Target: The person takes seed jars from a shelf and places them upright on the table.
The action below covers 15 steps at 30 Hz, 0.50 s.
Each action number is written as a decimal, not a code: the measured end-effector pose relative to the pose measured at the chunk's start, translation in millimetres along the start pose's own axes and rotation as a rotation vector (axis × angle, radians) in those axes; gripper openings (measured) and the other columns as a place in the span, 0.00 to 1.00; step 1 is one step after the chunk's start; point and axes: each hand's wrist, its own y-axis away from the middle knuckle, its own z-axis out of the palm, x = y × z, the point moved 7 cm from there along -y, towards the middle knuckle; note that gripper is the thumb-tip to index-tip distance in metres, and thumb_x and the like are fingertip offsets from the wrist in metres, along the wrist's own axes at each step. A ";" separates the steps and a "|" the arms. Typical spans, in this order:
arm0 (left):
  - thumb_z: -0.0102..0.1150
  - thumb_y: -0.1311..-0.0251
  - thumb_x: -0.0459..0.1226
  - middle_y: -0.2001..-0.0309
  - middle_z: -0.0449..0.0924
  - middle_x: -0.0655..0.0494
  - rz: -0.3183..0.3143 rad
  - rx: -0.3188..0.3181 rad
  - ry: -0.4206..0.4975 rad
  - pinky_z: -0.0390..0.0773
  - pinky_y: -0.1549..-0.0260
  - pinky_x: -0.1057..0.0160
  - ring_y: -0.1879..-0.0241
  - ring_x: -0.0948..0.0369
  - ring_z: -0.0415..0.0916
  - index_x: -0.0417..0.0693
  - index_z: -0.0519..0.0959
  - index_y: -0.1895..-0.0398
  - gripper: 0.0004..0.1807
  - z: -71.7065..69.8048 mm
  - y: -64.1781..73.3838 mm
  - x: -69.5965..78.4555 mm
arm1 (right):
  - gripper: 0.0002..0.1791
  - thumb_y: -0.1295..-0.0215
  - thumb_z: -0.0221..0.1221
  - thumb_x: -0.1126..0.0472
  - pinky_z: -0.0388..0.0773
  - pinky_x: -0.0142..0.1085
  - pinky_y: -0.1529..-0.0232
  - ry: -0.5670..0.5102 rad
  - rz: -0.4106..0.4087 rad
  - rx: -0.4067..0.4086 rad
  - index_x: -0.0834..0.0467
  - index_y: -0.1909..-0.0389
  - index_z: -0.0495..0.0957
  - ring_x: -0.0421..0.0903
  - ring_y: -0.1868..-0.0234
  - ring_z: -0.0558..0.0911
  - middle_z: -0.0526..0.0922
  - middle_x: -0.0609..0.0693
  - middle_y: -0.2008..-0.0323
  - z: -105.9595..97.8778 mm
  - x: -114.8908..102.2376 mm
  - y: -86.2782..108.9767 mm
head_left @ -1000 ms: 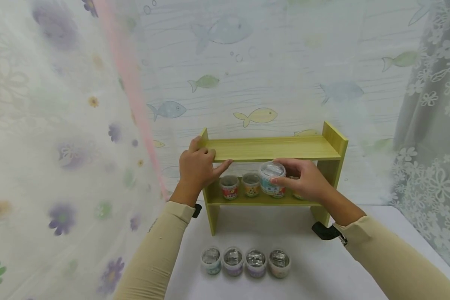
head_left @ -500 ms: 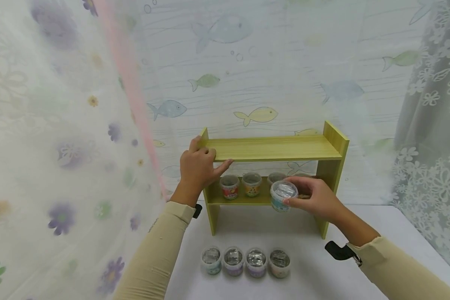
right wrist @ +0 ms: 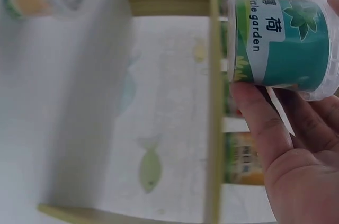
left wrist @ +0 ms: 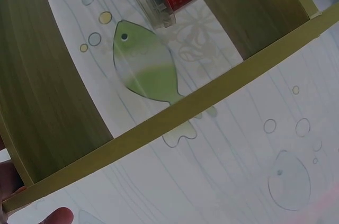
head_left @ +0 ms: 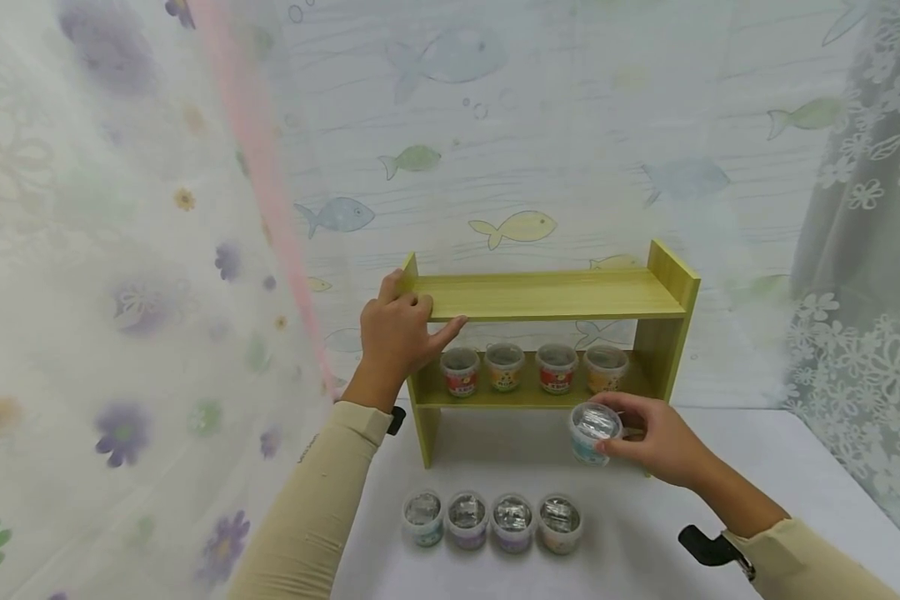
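**Teal tub in right hand, shelf corner in left**

A person's right hand (head_left: 656,437) holds the teal tub (head_left: 589,434) between thumb and fingers, in front of the right end of a yellow-green shelf (head_left: 547,294), silvery top facing up. In the head view the tub appears lower than the shelf's lower board (head_left: 521,400). The right wrist view brings its side close, with the word "garden" and a green leafy plant on the label (right wrist: 302,49).

Well apart from the tub, at the shelf's upper left corner, the left hand (head_left: 396,333) grips the wood, its thumb stretched along the front edge of the top board. The left wrist view catches only fingertips and part of that corner.

Behind the held tub, four others stand on the lower board: from left, a red-labelled tub (head_left: 461,379), an orange-and-green tub (head_left: 505,372), a second red tub (head_left: 557,377) and an orange-yellow tub (head_left: 604,377), the nearest to the right hand.

Closer to the camera, four silver-topped tubs sit side by side on the white tabletop (head_left: 645,542): a pale teal one (head_left: 423,533), two purple ones (head_left: 468,536) and a pale pinkish one (head_left: 560,537).
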 end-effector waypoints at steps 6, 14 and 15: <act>0.48 0.41 0.76 0.80 0.80 0.53 -0.003 0.003 -0.004 0.80 0.81 0.53 0.33 0.49 0.74 0.51 0.84 0.75 0.40 -1.8 0.0 -0.9 | 0.29 0.39 0.73 0.57 0.86 0.35 0.56 0.011 0.051 -0.019 0.58 0.37 0.78 0.49 0.49 0.87 0.86 0.55 0.48 9.0 20.5 17.0; 0.47 0.40 0.76 0.80 0.80 0.54 -0.003 -0.012 0.008 0.78 0.82 0.53 0.32 0.49 0.73 0.51 0.85 0.72 0.40 0.4 -0.1 -0.3 | 0.31 0.39 0.74 0.56 0.86 0.36 0.56 -0.026 0.142 -0.058 0.58 0.37 0.77 0.43 0.50 0.86 0.84 0.57 0.46 26.0 56.4 39.9; 0.47 0.40 0.76 0.80 0.80 0.54 -0.004 -0.011 0.006 0.78 0.83 0.54 0.32 0.49 0.73 0.51 0.85 0.72 0.40 0.5 -0.2 -0.3 | 0.31 0.39 0.74 0.56 0.86 0.36 0.56 -0.034 0.145 -0.063 0.59 0.37 0.77 0.42 0.50 0.86 0.84 0.57 0.46 28.8 60.2 42.4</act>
